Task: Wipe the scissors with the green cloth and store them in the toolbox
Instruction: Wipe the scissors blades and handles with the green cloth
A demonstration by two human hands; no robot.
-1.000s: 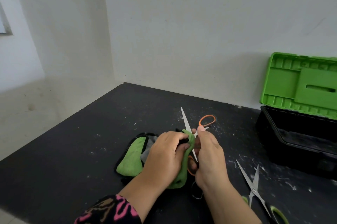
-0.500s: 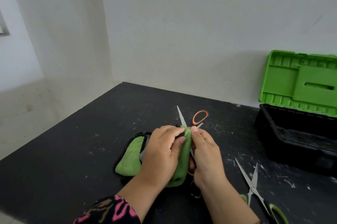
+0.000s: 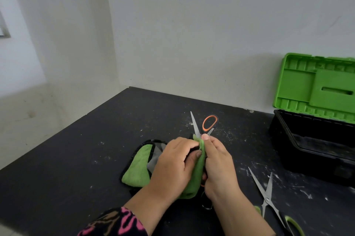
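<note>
Orange-handled scissors (image 3: pixel 195 126) are held just below the centre of the frame, above the black table (image 3: pixel 76 159), and are spread wide open. One steel blade rises out of the hands with its long axis nearly upright in the frame, leaning slightly left, its tip aimed at the far wall (image 3: pixel 211 34). Just right of that blade, one orange finger loop also points away from the person. The other half of the scissors is mostly hidden between the hands.

The left hand (image 3: pixel 172 166) has its fingers curled round the green cloth (image 3: pixel 196 170), pressing a fold of it against the scissors near the pivot. The rest of the cloth trails down onto the table to the left, showing a grey side and black edging. The right hand (image 3: pixel 217 164) grasps the scissors from the right, thumb tip up at the base of the blade.

Green-handled scissors (image 3: pixel 267 195) lie slightly open at lower right, blades pointing toward the upper left. At the right edge stands the black toolbox (image 3: pixel 307 149), its green lid (image 3: pixel 315 86) raised against the wall. A patterned sleeve (image 3: pixel 115 224) shows at the bottom.
</note>
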